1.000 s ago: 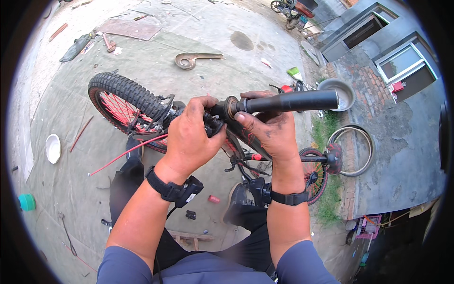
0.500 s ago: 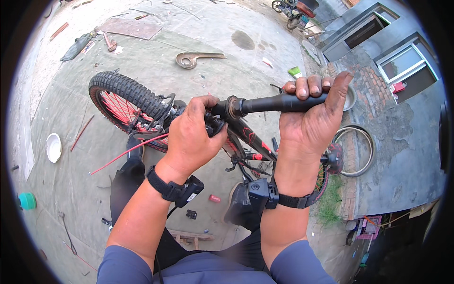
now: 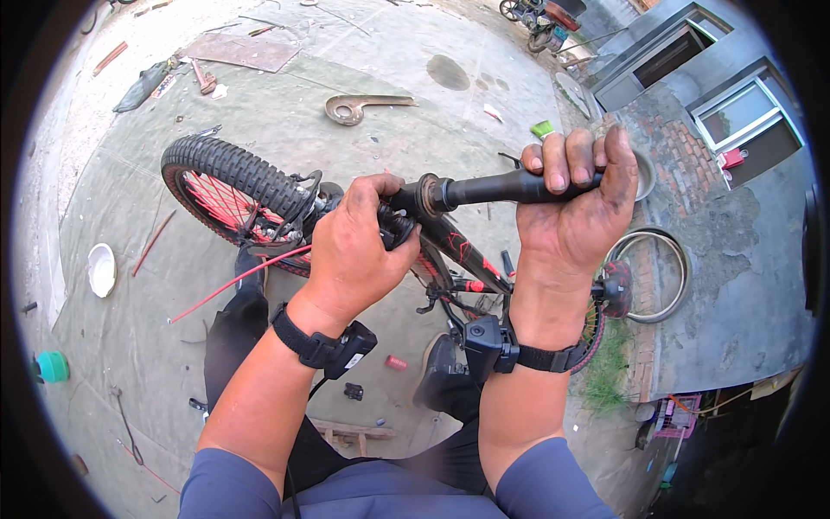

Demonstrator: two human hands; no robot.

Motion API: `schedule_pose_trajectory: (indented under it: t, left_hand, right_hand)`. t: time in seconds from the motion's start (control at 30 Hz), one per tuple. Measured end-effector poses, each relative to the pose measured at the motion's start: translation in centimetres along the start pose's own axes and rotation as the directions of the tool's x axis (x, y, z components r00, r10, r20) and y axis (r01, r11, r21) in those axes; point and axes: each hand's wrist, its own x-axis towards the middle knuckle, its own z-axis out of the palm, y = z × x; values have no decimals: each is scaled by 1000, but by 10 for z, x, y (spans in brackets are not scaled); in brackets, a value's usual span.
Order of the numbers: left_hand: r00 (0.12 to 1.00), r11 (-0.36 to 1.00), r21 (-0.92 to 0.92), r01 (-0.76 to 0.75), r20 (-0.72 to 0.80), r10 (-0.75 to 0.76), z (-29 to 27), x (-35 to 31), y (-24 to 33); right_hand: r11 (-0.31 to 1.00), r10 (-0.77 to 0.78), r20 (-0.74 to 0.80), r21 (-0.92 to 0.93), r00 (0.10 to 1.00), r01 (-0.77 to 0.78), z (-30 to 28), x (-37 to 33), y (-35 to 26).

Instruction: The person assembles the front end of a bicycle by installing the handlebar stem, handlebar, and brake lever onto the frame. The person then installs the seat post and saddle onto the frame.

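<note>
A black bicycle with red markings lies between my legs, its front wheel [image 3: 220,186] with knobby tyre and red spokes off to the left. My left hand [image 3: 359,246] is closed round the black front end of the frame at the head tube [image 3: 404,201]. A thick black tube [image 3: 488,189] runs right from there, past a rusty ring and a hex nut [image 3: 443,195]. My right hand [image 3: 575,203] wraps its fingers round the tube's far end, thumb upward, palm and fingers smudged dark. A red cable [image 3: 238,281] sticks out below my left hand.
A rusty spanner-like tool [image 3: 367,106] and a pipe wrench [image 3: 204,80] lie on the ground ahead. To the left are a white bowl [image 3: 101,270] and a red rod [image 3: 154,242]. A loose bicycle rim [image 3: 683,277] leans by the grey wall [image 3: 735,285] at right.
My right hand has shifted slightly to the right, its fingers folding further over the black tube. My left hand keeps its grip.
</note>
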Motion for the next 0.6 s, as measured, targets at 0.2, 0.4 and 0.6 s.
schedule_pose_trajectory:
  t: [0.2, 0.4, 0.6]
  left_hand:
    - [1000, 1000, -4, 5, 3, -5, 1, -2, -1]
    - [1000, 1000, -3, 17, 4, -17, 1, -3, -2]
    - [998, 997, -35, 69, 0, -69, 2, -4, 2]
  right_hand:
    - [1000, -8, -67, 7, 998, 8, 5, -3, 1]
    - [1000, 3, -97, 13, 995, -2, 3, -7, 2]
    - [996, 1, -18, 89, 1000, 1, -9, -12, 0]
